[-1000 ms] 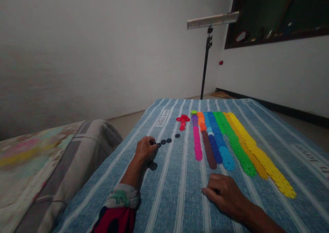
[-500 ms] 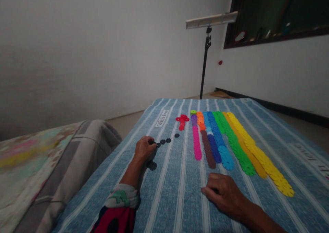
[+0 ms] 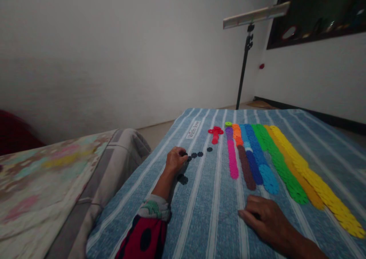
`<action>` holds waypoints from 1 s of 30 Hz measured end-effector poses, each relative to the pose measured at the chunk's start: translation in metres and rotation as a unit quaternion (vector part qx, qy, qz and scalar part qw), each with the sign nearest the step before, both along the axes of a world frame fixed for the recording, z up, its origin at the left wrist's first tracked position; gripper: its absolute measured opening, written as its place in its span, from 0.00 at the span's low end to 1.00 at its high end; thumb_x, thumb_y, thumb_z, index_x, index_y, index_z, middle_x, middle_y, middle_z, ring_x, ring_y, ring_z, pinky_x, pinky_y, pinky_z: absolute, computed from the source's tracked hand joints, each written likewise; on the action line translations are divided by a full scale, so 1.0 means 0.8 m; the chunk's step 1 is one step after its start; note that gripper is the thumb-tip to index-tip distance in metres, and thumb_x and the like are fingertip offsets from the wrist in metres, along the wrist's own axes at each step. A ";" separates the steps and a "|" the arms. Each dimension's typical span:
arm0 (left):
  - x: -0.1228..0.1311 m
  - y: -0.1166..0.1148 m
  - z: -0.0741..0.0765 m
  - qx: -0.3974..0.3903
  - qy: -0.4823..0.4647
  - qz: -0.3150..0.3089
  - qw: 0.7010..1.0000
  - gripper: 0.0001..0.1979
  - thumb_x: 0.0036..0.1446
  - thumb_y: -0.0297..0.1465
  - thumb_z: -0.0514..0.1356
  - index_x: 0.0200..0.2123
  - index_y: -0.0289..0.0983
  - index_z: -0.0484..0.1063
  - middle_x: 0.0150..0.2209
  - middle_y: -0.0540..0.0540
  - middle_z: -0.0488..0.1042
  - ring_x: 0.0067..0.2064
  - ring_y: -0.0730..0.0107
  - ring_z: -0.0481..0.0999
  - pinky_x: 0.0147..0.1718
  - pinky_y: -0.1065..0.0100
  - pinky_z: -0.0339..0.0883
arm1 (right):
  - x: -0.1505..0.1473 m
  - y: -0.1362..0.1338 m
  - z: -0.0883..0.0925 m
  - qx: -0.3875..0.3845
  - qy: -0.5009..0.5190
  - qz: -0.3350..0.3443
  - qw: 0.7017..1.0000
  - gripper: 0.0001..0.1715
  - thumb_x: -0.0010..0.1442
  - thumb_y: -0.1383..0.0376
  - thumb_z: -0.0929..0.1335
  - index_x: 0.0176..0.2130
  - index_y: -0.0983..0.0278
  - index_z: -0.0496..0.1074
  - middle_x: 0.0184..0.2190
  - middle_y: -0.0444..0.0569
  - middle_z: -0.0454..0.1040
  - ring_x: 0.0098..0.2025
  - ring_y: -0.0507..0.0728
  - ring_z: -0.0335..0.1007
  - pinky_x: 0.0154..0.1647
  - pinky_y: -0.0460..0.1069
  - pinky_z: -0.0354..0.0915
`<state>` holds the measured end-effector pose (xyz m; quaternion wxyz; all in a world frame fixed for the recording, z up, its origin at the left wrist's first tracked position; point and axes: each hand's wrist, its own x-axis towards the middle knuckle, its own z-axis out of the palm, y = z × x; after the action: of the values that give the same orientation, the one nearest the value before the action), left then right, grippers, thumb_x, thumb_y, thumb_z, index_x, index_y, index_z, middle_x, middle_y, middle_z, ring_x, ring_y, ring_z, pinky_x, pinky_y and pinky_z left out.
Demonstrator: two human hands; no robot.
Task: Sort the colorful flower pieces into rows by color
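Observation:
My left hand [image 3: 175, 162] is at the near-left end of a slanting row of black notched discs [image 3: 194, 155]. Its thumb and fingers are pinched on a black disc [image 3: 185, 154] at that end, partly covered by the fingertips. More black discs [image 3: 183, 179] lie in a small cluster just below this hand, beside the wrist. My right hand [image 3: 265, 216] rests on the striped cloth [image 3: 200, 213], fingers curled in and thumb against them; the inside of the hand is hidden. Red discs [image 3: 215, 134] form a cross-like shape beyond the black row.
Overlapping discs lie in long coloured strips: pink [image 3: 233, 160], brown [image 3: 247, 169], blue [image 3: 255, 148], green [image 3: 278, 160] and yellow [image 3: 320, 182]. A patterned cover [image 3: 51, 175] lies on a surface at left. Behind the table stands a lamp on a pole [image 3: 243, 68].
The view has turned to the left, so everything sits further right in the picture. My left hand stays pinched at the black row. My right hand keeps its curled pose on the cloth.

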<state>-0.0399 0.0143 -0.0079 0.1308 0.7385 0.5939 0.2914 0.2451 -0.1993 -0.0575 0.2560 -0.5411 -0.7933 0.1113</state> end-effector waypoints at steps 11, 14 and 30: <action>0.010 -0.010 0.004 -0.032 0.108 -0.027 0.993 0.20 0.47 0.29 0.66 0.46 0.35 0.77 0.45 0.42 0.77 0.47 0.59 0.77 0.48 0.64 0.69 | 0.003 0.000 -0.001 -0.003 0.004 0.006 1.000 0.25 0.67 0.61 0.62 0.19 0.63 0.61 0.21 0.43 0.66 0.24 0.50 0.65 0.27 0.47 0.53; 0.011 -0.012 0.010 -0.065 0.161 0.004 0.985 0.18 0.47 0.35 0.66 0.43 0.37 0.79 0.41 0.41 0.78 0.45 0.54 0.78 0.42 0.62 0.70 | 0.002 0.000 0.001 -0.007 0.005 0.004 1.000 0.25 0.67 0.61 0.62 0.19 0.63 0.61 0.21 0.43 0.66 0.24 0.50 0.65 0.28 0.47 0.54; 0.023 0.001 0.020 -0.113 0.176 -0.038 0.977 0.07 0.47 0.28 0.62 0.30 0.34 0.80 0.29 0.40 0.78 0.37 0.50 0.80 0.36 0.59 0.70 | -0.002 0.002 0.015 -0.040 0.003 -0.011 0.999 0.23 0.65 0.63 0.63 0.19 0.64 0.61 0.21 0.43 0.65 0.26 0.50 0.64 0.29 0.48 0.51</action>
<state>-0.0214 0.0154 0.0080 0.1178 0.7810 0.6077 0.0830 0.2432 -0.1978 -0.0453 0.2377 -0.5596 -0.7813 0.1416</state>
